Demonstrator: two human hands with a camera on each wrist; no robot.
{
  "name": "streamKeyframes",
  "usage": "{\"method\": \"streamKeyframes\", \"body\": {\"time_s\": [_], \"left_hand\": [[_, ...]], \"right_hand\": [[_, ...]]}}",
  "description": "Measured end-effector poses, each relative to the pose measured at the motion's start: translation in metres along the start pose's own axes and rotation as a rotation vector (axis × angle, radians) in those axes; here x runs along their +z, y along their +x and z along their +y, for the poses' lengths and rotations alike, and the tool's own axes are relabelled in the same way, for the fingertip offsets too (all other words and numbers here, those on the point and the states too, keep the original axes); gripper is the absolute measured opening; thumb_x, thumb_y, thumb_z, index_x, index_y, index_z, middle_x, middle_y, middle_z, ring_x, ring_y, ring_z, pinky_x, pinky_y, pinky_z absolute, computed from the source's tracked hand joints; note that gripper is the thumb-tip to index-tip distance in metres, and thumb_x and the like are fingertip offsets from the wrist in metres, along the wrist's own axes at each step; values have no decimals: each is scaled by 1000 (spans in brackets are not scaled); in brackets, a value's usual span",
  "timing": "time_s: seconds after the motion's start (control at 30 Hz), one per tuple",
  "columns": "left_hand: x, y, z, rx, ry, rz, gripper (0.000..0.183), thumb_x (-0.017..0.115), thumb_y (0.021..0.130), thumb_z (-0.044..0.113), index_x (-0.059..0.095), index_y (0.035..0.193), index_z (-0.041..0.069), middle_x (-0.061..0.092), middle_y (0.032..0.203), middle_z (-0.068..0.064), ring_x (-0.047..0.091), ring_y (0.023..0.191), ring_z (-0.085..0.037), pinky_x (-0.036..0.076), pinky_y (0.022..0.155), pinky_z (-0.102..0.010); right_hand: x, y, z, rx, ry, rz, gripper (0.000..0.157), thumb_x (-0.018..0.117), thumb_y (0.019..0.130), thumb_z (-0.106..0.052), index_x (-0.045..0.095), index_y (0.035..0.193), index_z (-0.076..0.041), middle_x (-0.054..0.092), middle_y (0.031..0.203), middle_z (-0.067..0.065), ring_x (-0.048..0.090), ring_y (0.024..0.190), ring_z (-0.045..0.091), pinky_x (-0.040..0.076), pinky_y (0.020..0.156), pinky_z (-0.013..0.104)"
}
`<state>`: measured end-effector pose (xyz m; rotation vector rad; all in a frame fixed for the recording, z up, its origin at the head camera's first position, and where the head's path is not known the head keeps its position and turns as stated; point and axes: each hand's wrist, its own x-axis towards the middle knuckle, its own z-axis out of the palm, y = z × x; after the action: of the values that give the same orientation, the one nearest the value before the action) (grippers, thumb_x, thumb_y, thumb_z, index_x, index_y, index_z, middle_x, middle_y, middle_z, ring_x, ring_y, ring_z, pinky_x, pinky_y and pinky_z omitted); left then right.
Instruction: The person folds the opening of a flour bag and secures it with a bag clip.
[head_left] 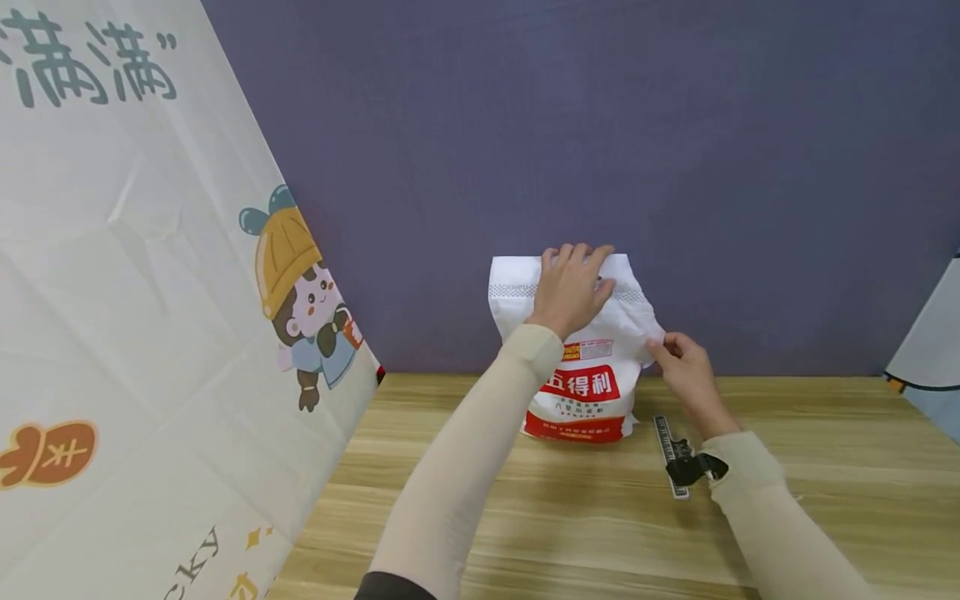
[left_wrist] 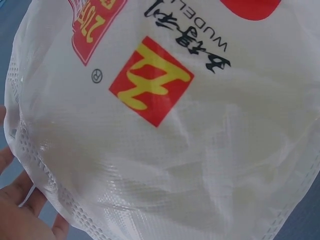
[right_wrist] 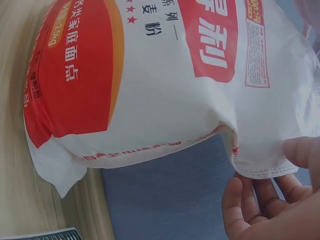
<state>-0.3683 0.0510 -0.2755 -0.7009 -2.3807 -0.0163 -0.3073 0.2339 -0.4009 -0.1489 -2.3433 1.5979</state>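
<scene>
A white and red flour bag (head_left: pixel 577 383) stands upright on the table against the dark backdrop. My left hand (head_left: pixel 572 287) holds its top edge, fingers bent over the rim and thumb towards the front. In the left wrist view, fingertips (left_wrist: pixel 20 192) lie along the perforated top band. Lower down, my right hand (head_left: pixel 686 371) pinches the bag's right side. The right wrist view shows the thumb (right_wrist: pixel 300 151) in front of the stitched side edge and the other fingers behind it. The bag's upper part is flattened, its lower part full and bulging.
A narrow black-and-white strip (head_left: pixel 662 437) lies on the wooden table (head_left: pixel 450 483) below my right hand, partly covered by the black wrist device (head_left: pixel 693 468). A printed white sheet (head_left: pixel 150 292) borders the left side. The dark backdrop (head_left: pixel 450 150) rises behind the bag.
</scene>
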Motion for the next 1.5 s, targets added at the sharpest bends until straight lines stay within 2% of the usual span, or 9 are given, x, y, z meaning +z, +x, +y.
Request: {"method": "streamKeyframes", "body": {"time_s": [0.17, 0.43, 0.7, 1.17, 1.5], "left_hand": [[2, 2, 2, -5, -6, -13, 51, 50, 103, 50, 47, 151, 33, 62, 140, 8, 51, 128, -15, 34, 111, -42], [1, 2, 3, -24, 15, -20, 50, 47, 104, 50, 47, 152, 34, 64, 138, 8, 49, 126, -16, 32, 111, -44], [-1, 2, 3, -49, 32, -22, 54, 45, 103, 50, 44, 154, 35, 66, 135, 9, 48, 126, -17, 28, 111, -48], [-4, 2, 3, -26, -10, 55, 42, 54, 102, 41, 57, 143, 34, 64, 129, 8, 51, 124, -15, 29, 114, -48], [-5, 2, -1, -36, -26, 72, 36, 59, 102, 40, 63, 136, 30, 62, 122, 8, 52, 118, -12, 29, 113, -46]], "right_hand": [[0, -1, 1, 5, 47, 24, 45, 51, 107, -33, 54, 131, 5, 60, 119, 18, 59, 87, 9, 49, 71, 15], [0, -1, 2, -9, 83, 35, 42, 52, 107, -30, 54, 128, 6, 60, 110, 8, 57, 88, 4, 50, 72, 12], [0, 1, 3, -9, 83, 44, 40, 53, 106, -31, 56, 128, 3, 58, 105, -1, 57, 91, 4, 53, 77, 15], [-2, 2, 3, -11, 47, 5, 43, 54, 106, -30, 55, 129, 6, 58, 118, 14, 57, 97, 10, 53, 77, 12], [-1, 3, 8, -4, 23, -18, 42, 53, 106, -29, 56, 128, 7, 59, 121, 19, 59, 100, 17, 50, 73, 9]]}}
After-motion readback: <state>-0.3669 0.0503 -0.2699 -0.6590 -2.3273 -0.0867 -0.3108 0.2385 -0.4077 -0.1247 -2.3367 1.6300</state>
